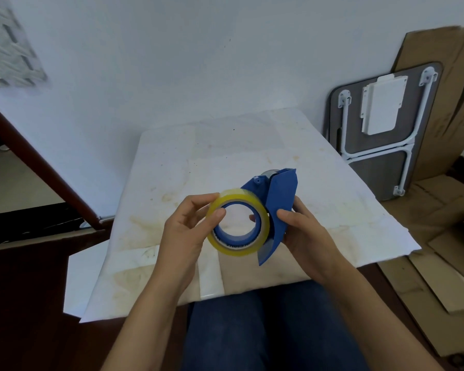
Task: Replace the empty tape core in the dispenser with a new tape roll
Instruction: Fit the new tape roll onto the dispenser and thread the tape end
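Above the counter's [172,162] near edge, the left hand [184,231] is pinching the tape roll [237,222] by its rim, seating it in the blue dispenser [277,207], which the right hand [303,231] is gripping. The roll is looking light, stiff and slick-sided; rim and core are seeming the surest holds.

Left hand [182,231] grips tape roll [237,222]; right hand [303,231] grips dispenser [279,204].

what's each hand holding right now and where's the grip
The left hand pinches the tape roll at its left rim, thumb on the near face. The right hand grips the blue dispenser around its lower side edge.
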Tool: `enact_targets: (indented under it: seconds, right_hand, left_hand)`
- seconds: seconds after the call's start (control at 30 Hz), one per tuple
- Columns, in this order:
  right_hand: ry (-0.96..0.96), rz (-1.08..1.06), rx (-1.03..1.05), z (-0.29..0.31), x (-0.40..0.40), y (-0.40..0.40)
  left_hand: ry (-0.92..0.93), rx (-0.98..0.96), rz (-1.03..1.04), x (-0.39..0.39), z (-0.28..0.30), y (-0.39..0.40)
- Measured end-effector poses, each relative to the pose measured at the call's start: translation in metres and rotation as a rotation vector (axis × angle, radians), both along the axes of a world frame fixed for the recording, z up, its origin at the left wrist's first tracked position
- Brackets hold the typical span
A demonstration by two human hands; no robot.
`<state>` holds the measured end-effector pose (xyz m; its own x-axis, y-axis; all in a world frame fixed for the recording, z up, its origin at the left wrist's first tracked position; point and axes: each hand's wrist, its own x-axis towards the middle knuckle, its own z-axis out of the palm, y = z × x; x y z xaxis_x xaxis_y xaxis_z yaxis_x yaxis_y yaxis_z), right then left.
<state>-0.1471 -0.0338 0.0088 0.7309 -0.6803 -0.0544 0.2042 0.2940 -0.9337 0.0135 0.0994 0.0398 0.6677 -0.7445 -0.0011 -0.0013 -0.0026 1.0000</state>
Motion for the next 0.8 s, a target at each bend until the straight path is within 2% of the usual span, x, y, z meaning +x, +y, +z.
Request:
enact_targets:
  seconds: [0.17,0.27,0.47,0.6,0.7,0.8]
  right_hand:
    - [-0.025,-0.026,0.037,0.003,0.009,0.005]
    - [0.034,-0.086,0.002,0.004,0.014,0.006]
    - [0.097,-0.114,-0.066,0.003,0.015,0.008]
    - [0.136,-0.038,-0.036,-0.009,0.014,0.008]
    - [0.213,-0.076,-0.053,-0.017,0.015,0.007]
    - [0.244,-0.134,-0.039,-0.021,0.015,0.007]
  left_hand:
    - [-0.049,-0.103,-0.061,-0.007,-0.001,0.003]
    - [-0.064,-0.125,-0.077,-0.015,-0.001,0.003]
    - [-0.178,0.041,-0.038,-0.018,0.001,-0.003]
    - [-0.375,0.173,-0.015,-0.025,0.009,-0.011]
    - [-0.307,0.189,-0.074,-0.028,0.018,-0.012]
    - [-0.093,0.168,-0.14,-0.032,0.024,-0.009]
